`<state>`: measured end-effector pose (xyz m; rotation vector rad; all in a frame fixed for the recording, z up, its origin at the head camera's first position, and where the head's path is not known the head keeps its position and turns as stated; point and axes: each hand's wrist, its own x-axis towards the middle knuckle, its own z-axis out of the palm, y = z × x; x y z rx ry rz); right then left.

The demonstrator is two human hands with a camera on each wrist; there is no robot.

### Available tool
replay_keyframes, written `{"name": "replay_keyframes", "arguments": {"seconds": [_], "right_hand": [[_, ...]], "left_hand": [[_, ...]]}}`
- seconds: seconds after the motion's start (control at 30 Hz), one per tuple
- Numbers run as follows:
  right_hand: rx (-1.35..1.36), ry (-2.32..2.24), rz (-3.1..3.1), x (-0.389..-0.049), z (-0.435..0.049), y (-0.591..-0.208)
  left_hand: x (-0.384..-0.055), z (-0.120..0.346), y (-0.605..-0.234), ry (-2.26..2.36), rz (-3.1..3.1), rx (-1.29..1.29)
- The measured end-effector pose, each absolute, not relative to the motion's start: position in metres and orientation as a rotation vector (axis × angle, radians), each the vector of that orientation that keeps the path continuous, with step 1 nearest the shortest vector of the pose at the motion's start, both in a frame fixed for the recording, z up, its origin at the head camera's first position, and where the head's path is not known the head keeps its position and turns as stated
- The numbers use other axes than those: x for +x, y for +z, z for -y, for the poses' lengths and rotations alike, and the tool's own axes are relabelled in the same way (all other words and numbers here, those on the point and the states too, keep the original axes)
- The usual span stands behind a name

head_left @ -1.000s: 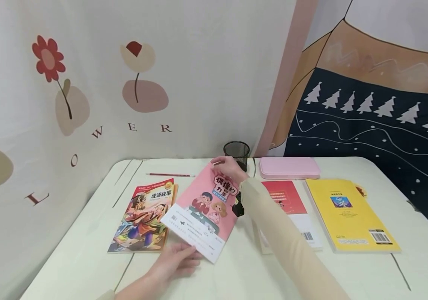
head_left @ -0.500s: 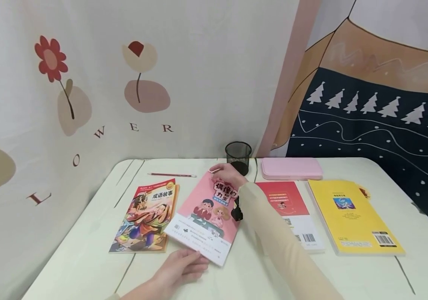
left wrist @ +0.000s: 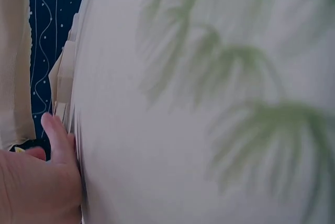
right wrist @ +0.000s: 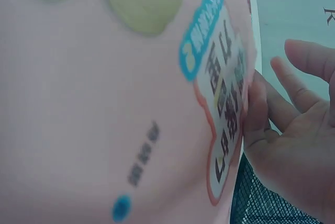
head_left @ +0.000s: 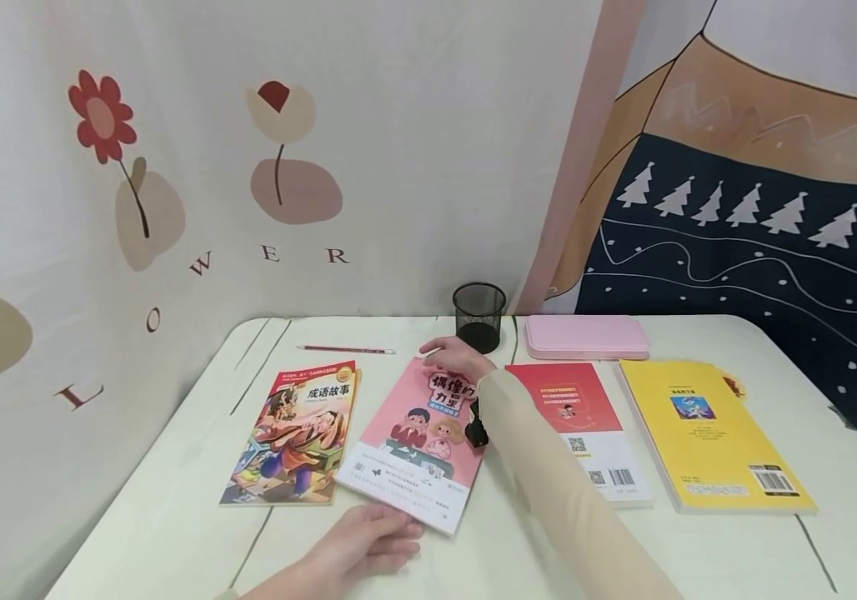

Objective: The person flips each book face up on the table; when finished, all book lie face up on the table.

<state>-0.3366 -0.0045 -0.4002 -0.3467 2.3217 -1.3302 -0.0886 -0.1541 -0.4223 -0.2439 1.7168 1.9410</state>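
A pink book (head_left: 421,433) with two cartoon children and a white lower band lies tilted near the middle of the table in the head view. My right hand (head_left: 462,357) grips its top edge; in the right wrist view the pink cover fills the left side, with fingers (right wrist: 256,103) against its edge. Close to the book's lower edge, my left hand (head_left: 368,542) touches it with the thumb and nearly straight fingers. To the left lies a colourful storybook (head_left: 293,442), and to the right a red-and-white book (head_left: 586,417), partly behind the right sleeve.
A yellow book (head_left: 709,437) lies at the far right of the table. Along the back are a pencil (head_left: 346,350), a black mesh pen holder (head_left: 478,312) and a pink pencil case (head_left: 586,337). A printed curtain (head_left: 398,150) hangs behind the table.
The pink book's top edge has come down and towards me with my right hand, leaving the pen holder uncovered. My left hand has shifted slightly right and down along with the book's lower edge.
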Motion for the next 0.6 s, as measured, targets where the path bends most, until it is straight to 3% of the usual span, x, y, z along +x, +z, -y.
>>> {"name": "replay_keyframes", "arguments": {"seconds": [0.33, 0.6], "right_hand": [[-0.372, -1.269, -2.374, -0.341, -0.019, -0.387], [-0.457, -1.214, -2.359, -0.338, -0.041, -0.376]], "left_hand": [[-0.089, 0.163, -0.41, 1.828, -1.826, -0.136], [-0.111, 0.176, -0.393, 1.789, -2.034, -0.005]]}}
